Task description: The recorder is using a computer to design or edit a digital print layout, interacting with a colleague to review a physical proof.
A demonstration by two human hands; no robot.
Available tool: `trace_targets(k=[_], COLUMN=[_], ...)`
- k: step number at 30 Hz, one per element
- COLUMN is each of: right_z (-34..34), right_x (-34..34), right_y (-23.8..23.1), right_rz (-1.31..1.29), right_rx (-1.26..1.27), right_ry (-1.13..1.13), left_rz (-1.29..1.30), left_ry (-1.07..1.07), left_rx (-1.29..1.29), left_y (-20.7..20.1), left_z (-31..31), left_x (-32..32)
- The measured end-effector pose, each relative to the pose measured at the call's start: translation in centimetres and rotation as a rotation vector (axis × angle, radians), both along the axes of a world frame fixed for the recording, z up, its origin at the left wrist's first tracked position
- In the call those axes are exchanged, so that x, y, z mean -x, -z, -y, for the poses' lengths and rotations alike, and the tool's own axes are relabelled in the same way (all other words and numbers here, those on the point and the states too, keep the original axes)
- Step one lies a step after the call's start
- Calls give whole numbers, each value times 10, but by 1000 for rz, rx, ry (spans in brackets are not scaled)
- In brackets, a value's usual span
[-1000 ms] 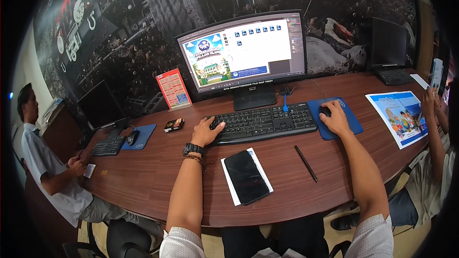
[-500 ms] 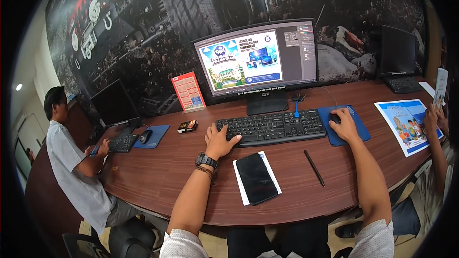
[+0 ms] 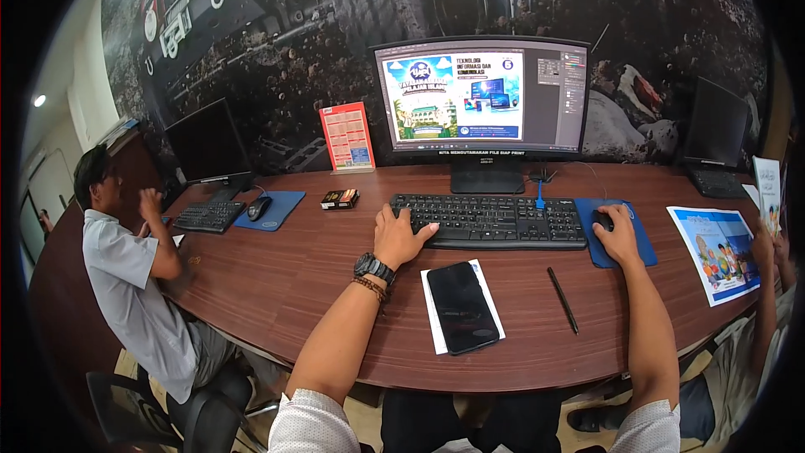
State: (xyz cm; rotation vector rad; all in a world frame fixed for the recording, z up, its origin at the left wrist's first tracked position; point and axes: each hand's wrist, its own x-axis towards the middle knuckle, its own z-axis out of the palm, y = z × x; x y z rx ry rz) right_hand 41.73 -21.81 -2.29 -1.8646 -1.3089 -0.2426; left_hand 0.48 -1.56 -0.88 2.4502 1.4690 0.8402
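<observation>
My left hand (image 3: 401, 236) rests on the left end of a black keyboard (image 3: 495, 233), fingers spread and thumb out over the lower keys. Under my right hand (image 3: 619, 236) is a dark computer mouse (image 3: 602, 220) on a blue mouse pad (image 3: 644, 253); my fingers curl over it and hide most of it. A curved black monitor (image 3: 545, 109) behind the keyboard shows two colourful page layouts in an editing window. Between my forearms, a black smartphone (image 3: 463, 309) lies on white paper (image 3: 436, 329). A black pen (image 3: 563, 300) lies right of it.
A small dark box (image 3: 340, 200) and a red-framed calendar stand (image 3: 346, 138) are at the back left. Another person (image 3: 126, 243) sits left beside a second keyboard (image 3: 208, 216) and mouse (image 3: 260, 207). At right, a person's hand (image 3: 765, 243) holds a booklet above a printed sheet (image 3: 717, 256).
The view has shifted, levelling the desk and monitor. My hands stay at the keyboard and mouse. The person at left has raised a hand; the booklet at right has been lowered slightly.
</observation>
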Motion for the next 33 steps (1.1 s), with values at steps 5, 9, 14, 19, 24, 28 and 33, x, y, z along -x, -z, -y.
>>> trace_targets(k=[5,9,14,19,24,28,33], right_z=[-2,-1,-2,-2,-2,0,-2], right_x=[2,2,-2,0,-1,0,-1], right_y=[-1,-1,2,1,2,-1,0], right_rz=[14,14,24,14,21,8,8], right_rx=[2,5,8,2,14,21,24], right_ry=[-5,-5,1,-11,-2,3,3], left_rz=[109,-128,-128,-68,-93,-97,-104], left_ry=[-38,13,-5,-62,-30,-33,-36], left_rx=[-59,43,21,38,146,154,164], left_y=[4,-2,4,8,9,8,7], left_z=[0,-1,0,-8,-8,-7,-6], left_x=[-1,1,-1,9,9,8,8])
